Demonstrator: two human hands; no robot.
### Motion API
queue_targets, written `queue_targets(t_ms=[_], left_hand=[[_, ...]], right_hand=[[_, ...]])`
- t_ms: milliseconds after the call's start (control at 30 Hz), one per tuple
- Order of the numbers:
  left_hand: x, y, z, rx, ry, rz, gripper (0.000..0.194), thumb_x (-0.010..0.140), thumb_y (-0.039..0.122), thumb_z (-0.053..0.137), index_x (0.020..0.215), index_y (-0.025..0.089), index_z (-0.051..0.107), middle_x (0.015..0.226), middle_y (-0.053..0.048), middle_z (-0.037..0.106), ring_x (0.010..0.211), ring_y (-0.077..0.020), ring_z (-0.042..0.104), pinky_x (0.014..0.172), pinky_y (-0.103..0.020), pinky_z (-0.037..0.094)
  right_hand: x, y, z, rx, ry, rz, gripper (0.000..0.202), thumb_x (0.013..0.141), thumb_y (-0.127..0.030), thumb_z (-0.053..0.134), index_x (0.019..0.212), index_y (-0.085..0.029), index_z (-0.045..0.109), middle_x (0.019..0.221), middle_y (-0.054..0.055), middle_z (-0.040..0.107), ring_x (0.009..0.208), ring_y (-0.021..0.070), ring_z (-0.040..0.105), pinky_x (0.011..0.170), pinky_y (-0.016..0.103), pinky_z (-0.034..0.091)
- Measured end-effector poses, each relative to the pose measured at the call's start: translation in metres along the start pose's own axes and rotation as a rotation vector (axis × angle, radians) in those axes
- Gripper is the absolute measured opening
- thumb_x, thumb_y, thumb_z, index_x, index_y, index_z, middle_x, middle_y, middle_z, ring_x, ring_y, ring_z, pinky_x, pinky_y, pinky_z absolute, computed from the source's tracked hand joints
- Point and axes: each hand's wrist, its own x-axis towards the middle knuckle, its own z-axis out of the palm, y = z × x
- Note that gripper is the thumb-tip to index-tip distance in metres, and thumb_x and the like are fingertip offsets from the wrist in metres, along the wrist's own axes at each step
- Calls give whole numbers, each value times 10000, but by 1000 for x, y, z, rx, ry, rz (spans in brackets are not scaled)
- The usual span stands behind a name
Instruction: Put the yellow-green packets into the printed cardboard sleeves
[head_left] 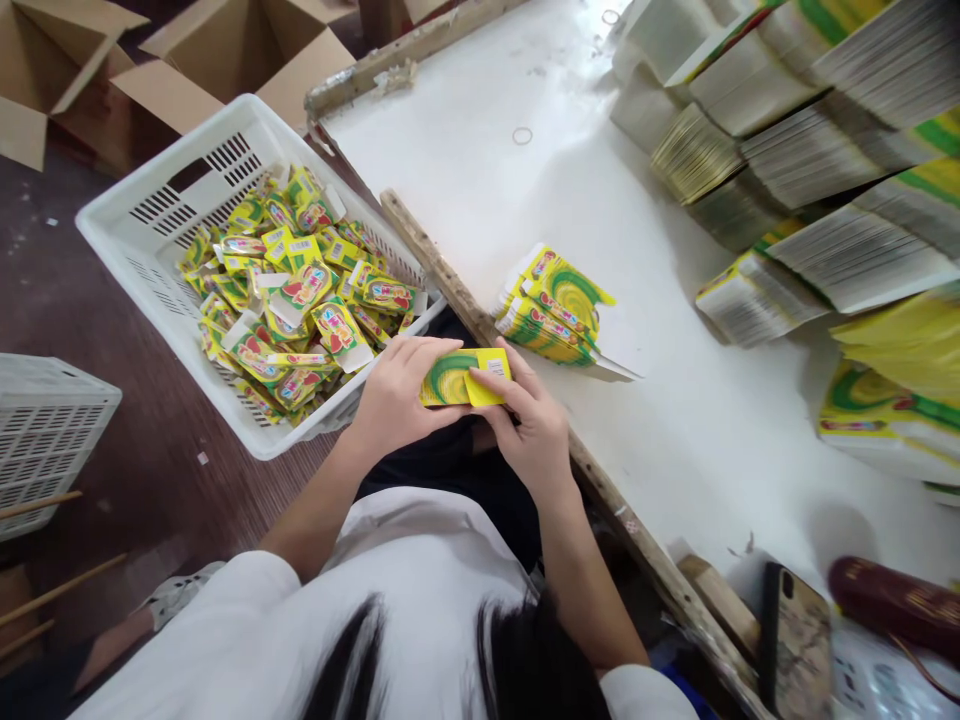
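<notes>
Between my two hands, near the table edge, is a small yellow and green box (450,380). My left hand (397,390) is wrapped round its left end. My right hand (529,410) grips the right end, with fingers across a yellow flap that bears a barcode. A small stack of flat printed cartons (555,310) lies on the white table (637,440), just beyond my right hand. Left of my hands, a white plastic basket (120,225) holds a heap of similar yellow and green boxes (300,290).
Bundles of flat cartons (817,150) are piled at the right. A phone (795,640) and a dark red cylinder (892,600) lie at the lower right. Open cardboard boxes (217,50) stand at the upper left. Another crate (52,430) is at the far left.
</notes>
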Motion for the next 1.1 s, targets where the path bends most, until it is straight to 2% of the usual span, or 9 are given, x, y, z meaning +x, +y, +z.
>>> queue_targets(t_ms=[133,233,400,567,633,833,967,1033,1100], left_hand=[[1,1,0,-49,-35,42,590,759,435,843,1263,219,624,1173,-103,768,1022,-287,712,940,-427,528],[3,5,2,-49,-47,45,536,767,411,828,1235,231,640,1156,-91,771,1024,-286,711,940,-427,525],[1,-5,-13,42,-20,-32,527,770,418,849,1220,236,642,1151,-77,753,1054,-284,689,959,-435,517],[-8,-53,-54,373,319,-418,916,683,518,910,1452,249,492,1440,-102,592,1356,-414,513,1167,-624,345],[-10,-62,-59,380,376,-461,956,708,512,893,1506,251,436,1520,-103,526,1430,-425,448,1212,-634,302],[-9,-34,-14,-14,93,-442,430,849,391,763,1230,219,657,1275,-85,714,1249,-287,640,1117,-493,484],[-8,-10,25,-566,-76,-502,609,787,480,823,1301,230,611,1304,-113,710,1257,-281,661,1079,-470,528],[-3,1,39,-910,-70,-530,785,696,605,862,1339,254,578,1296,-116,706,1269,-296,657,1042,-462,557],[4,12,45,-1182,44,-577,763,695,722,803,1272,265,604,1169,-95,729,1207,-293,682,991,-451,581]], right_hand=[[2,-1,-14,24,-108,-8,244,926,-306,723,1161,-322,784,1515,88,605,1337,296,641,1079,485,570],[2,-8,-8,103,-47,52,234,875,-291,779,1109,-286,780,1464,115,623,1334,302,635,1081,478,561],[8,-13,5,204,31,138,622,849,-348,798,1413,-252,552,1459,154,598,1296,303,648,1068,479,560],[31,21,-31,-219,425,161,575,863,-343,752,1390,-219,560,1354,143,664,1238,314,644,1074,519,509],[39,41,-44,-403,441,249,509,841,-287,724,1327,-197,602,1248,145,710,1205,338,641,1075,568,482],[49,61,-47,-495,434,317,348,791,-220,687,1130,-212,610,1003,78,698,967,295,666,989,554,508],[39,32,-36,-274,534,238,435,768,-202,749,1143,-247,532,880,4,622,879,242,661,902,458,546],[28,13,-23,-77,435,189,445,784,-201,773,1142,-265,516,857,-22,609,819,199,655,803,371,561],[15,-5,-6,100,235,164,396,819,-183,761,1127,-275,530,852,-34,621,751,159,636,733,312,551]])
